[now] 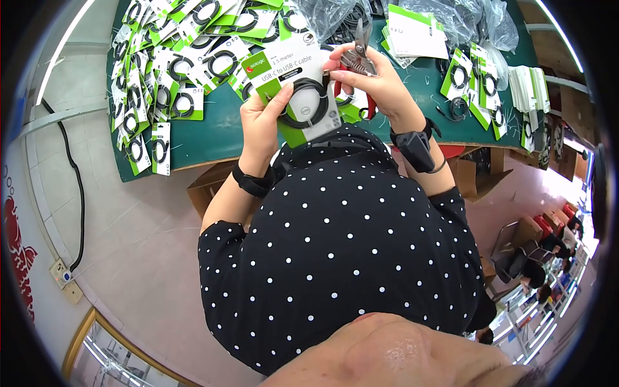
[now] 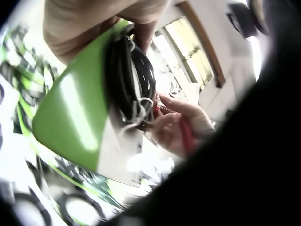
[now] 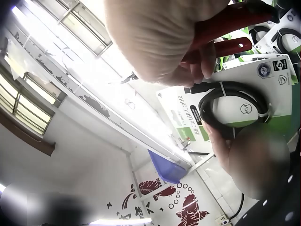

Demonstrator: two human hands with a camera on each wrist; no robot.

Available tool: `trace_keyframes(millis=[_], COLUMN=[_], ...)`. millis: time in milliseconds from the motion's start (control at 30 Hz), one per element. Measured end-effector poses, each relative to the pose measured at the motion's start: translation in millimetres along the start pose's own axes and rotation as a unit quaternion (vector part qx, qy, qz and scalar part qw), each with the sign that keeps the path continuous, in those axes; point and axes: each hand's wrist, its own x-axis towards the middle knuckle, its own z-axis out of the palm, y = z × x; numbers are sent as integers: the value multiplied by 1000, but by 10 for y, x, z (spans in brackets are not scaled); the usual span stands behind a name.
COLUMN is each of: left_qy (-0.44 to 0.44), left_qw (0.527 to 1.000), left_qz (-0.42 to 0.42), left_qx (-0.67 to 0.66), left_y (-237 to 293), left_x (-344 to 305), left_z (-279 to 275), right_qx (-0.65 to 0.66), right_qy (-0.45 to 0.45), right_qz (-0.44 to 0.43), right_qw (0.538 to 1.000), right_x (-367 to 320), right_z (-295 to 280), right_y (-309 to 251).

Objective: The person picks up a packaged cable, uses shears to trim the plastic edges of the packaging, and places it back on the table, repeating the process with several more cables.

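At the left grip, a cable card; at the right grip, red-handled cutters

Inward of the left grip, we locate the cable card, printed "USB-C to USB-C cable". The left grip is clenched on the card's edge, its thumb laid across the front face. Beside that thumb, on the card face, we note a black cable coil bound with white ties. The card is held raised and tilted above the worktop.

Opposite, the right grip grasps the cutters. We observe that the blades point away from the dotted garment, while the red handles stand apart and project from the near side of the right grip. The fingertips of the right grip are at the card's edge, close beside the cable's connector; we cannot tell whether they pinch it.

Outward from the left grip, we record a heap of carded cables spread over the worktop. Beyond the right grip, we record a stack of cards and clear plastic bags. Farther out on the right grip's side, we list a loose black coil, several more cards with coils, and a row of white-and-green cards. Behind the right grip, we see a black wrist device strapped on; behind the left grip, a black band.
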Motion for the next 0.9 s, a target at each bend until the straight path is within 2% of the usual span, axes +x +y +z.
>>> trace_keyframes(millis=[33, 133, 167, 200, 267, 300, 400, 500, 700, 800, 833, 900], left_qy=[2, 15, 17, 20, 27, 28, -17, -13, 1, 27, 26, 35], left_qw=[1000, 964, 964, 932, 837, 836, 776, 772, 788, 839, 840, 879], left_qz=[2, 156, 157, 235, 384, 384, 452, 462, 458, 408, 407, 340], left_qx=[-1, 216, 215, 276, 390, 390, 440, 437, 411, 360, 359, 333], left_y=[4, 3, 8, 17, 37, 47, 72, 60, -40, -67, -75, -96], left_x=[-17, -61, -66, -67, -65, -58, -29, -11, 15, -14, -23, -51], left_z=[-1, -11, -3, 12, 34, 28, -2, 3, -19, -19, -20, -34], right_qx=[7, 21, 21, 21, 20, 24, 33, 102, 104, 85, 82, 78], right_qy=[3, 7, 20, 33, 44, 51, 67, 78, 122, 127, 125, 119], right_qz=[-3, -10, -13, -17, -21, -12, 6, 6, 34, 26, 27, 29], right_qw=[1000, 1000, 999, 999, 999, 998, 997, 992, 986, 988, 988, 989], right_x=[3, -4, -5, -6, -16, -26, -48, -64, -85, -108, -112, -118], right_z=[6, 33, 58, 85, 131, 152, 189, 192, 237, 234, 230, 218], right_y=[13, 65, 81, 96, 111, 113, 136, 154, 46, 50, 45, 39])
